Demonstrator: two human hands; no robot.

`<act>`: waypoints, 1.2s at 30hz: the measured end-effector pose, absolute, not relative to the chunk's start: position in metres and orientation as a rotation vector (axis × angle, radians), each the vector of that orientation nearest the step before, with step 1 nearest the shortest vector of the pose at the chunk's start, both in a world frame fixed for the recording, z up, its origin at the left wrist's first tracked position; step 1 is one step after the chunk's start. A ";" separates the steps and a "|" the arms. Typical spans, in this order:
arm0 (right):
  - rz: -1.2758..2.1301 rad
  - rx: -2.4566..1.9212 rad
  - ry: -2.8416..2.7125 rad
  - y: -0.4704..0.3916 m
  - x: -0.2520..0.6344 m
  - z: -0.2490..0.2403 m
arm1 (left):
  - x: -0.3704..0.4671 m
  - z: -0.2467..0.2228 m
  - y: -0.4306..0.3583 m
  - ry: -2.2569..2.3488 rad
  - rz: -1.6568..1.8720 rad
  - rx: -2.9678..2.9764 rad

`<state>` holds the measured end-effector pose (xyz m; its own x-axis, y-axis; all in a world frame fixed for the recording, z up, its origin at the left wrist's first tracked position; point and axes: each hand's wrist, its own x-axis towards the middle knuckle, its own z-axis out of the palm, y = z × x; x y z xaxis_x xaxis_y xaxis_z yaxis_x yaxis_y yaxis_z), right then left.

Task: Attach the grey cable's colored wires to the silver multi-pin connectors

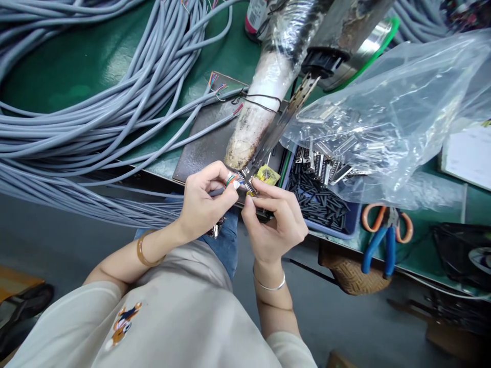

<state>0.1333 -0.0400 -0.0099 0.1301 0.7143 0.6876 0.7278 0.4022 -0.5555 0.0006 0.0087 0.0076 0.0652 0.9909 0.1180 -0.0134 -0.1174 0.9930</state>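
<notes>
My left hand pinches the end of a grey cable, its thin coloured wires fanning out past the fingertips. Close beside it, my right hand holds a small metal connector between thumb and fingers. Wires and connector meet between the two hands. Right above them is the tip of a metal tool, next to a white wrapped tube with a stained end. A yellow piece lies just behind my right fingertips.
Bundled grey cables cover the left of the green table. At right are a blue tray of black sleeves and connectors, a clear plastic bag, orange-handled scissors and blue-handled pliers.
</notes>
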 end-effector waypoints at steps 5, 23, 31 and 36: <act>-0.063 -1.287 -1.620 -0.046 0.133 -0.013 | -0.003 0.007 0.007 1.079 1.201 1.331; 0.011 -1.327 -1.566 -0.040 0.134 -0.011 | -0.004 0.002 0.008 1.030 1.241 1.407; -0.065 -1.324 -1.581 -0.039 0.134 -0.007 | -0.002 0.008 0.010 1.037 1.249 1.439; -0.133 -1.321 -1.659 -0.044 0.134 -0.009 | -0.004 0.008 0.011 1.052 1.173 1.358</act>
<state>0.1341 -0.0444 -0.0093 0.0633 0.6873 0.7236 0.7941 0.4045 -0.4537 -0.0043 0.0111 0.0082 0.1469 0.9834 0.1061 -0.0009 -0.1072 0.9942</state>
